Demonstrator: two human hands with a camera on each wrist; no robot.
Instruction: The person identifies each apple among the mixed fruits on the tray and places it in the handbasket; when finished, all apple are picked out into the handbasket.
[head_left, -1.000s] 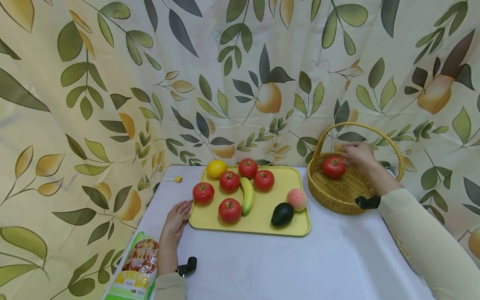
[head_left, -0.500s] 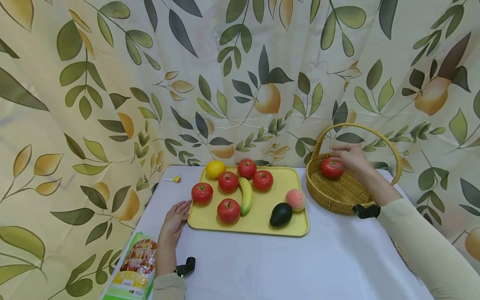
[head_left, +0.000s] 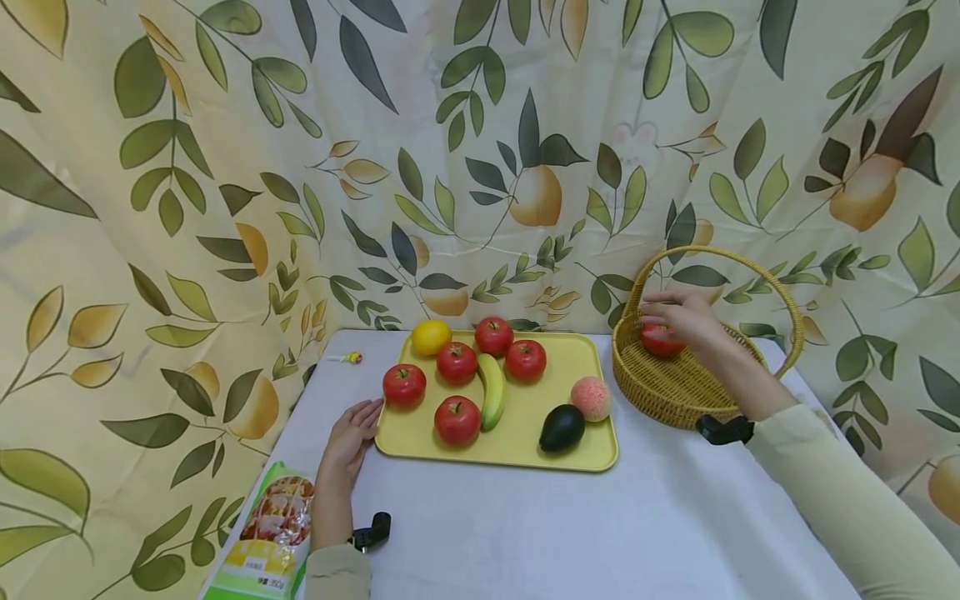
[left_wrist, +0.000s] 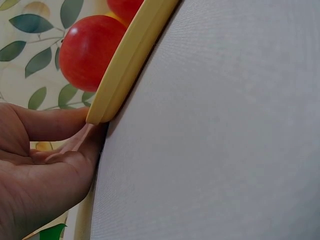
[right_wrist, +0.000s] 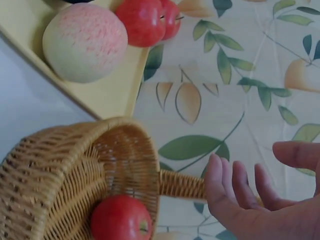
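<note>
In the head view my left hand (head_left: pixel 349 442) touches the left edge of a yellow tray (head_left: pixel 510 457), its fingers extended along the rim. The left wrist view shows that hand (left_wrist: pixel 50 160) at the tray's corner. Inside the wicker basket (head_left: pixel 652 404) on the right lies a red apple (head_left: pixel 660 342). My right hand (head_left: pixel 686 323) hovers above it, partly hiding it. Seen from the right wrist, the hand (right_wrist: pixel 265 195) has loosely bent fingers, holds nothing and is apart from the apple (right_wrist: pixel 121 218).
On the tray are several red apples (head_left: pixel 457 421), a lemon (head_left: pixel 431 337), a banana (head_left: pixel 492 392), an avocado (head_left: pixel 562 428) and a peach (head_left: pixel 591 399). A lollipop (head_left: pixel 352 358) lies left of it. A printed food bag (head_left: pixel 273 533) lies at the table's left edge. Patterned cloth hangs behind.
My right hand has moved left inside the basket's handle, over the apple, and now covers more of it. The left hand has stayed at the tray's edge.
</note>
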